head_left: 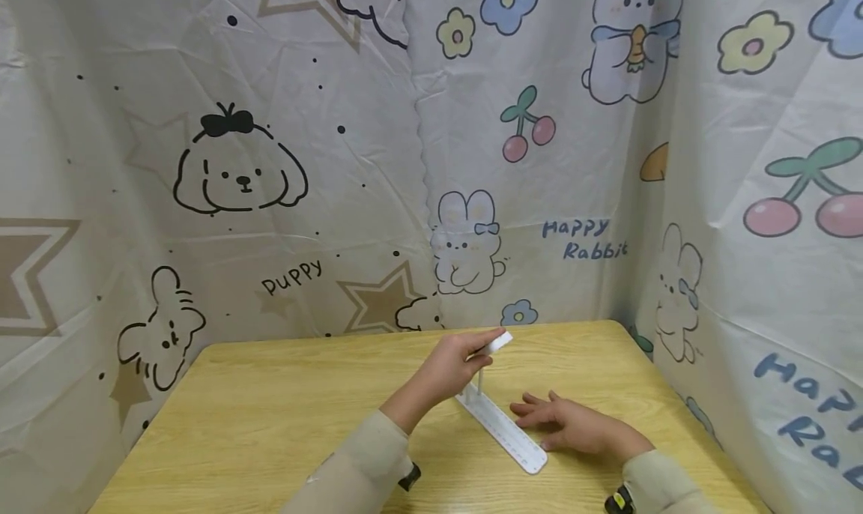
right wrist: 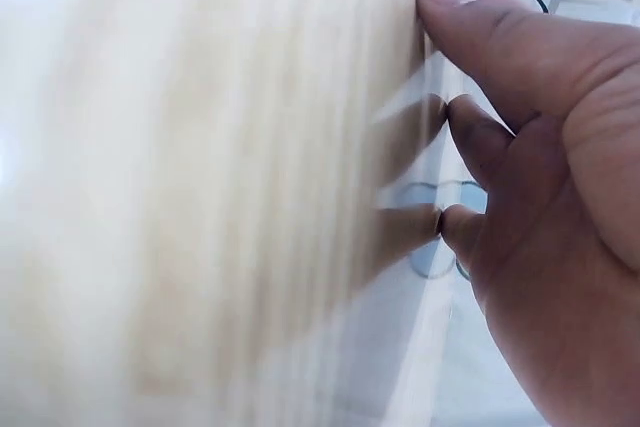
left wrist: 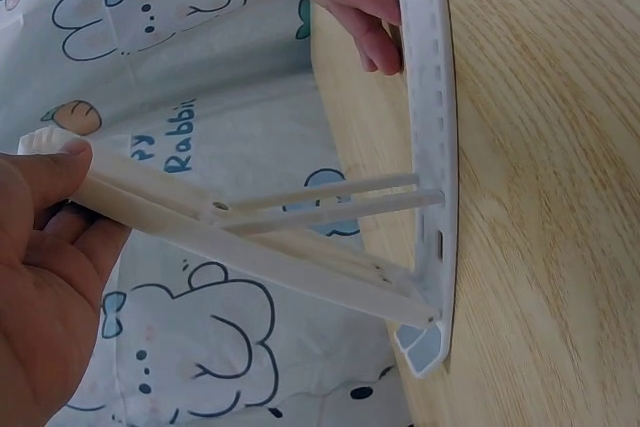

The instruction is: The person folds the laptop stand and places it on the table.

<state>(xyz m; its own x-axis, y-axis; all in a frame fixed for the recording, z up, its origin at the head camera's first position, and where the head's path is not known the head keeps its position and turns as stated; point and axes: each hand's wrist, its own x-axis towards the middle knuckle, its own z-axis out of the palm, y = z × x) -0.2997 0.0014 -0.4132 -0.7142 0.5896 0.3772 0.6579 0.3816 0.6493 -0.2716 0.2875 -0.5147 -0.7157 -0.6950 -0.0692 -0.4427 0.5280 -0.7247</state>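
Left fingers [left wrist: 58, 169] pinch a white stand [head_left: 507, 437]; right fingers [right wrist: 480, 137], spread, perhaps touch it; cloth [head_left: 573, 192] reads "Happy Rabbit".

Soft, even light fills the head view, with only faint shadows on the flat, pale yellow wooden surface [head_left: 283, 409]. The left wrist view is a bit fuzzy, and the cream cloth with cartoon drawings [left wrist: 230, 77] looks bluish. In the right wrist view, white glare washes out the smeary wood, and the right hand [right wrist: 560, 207] looks shaded.
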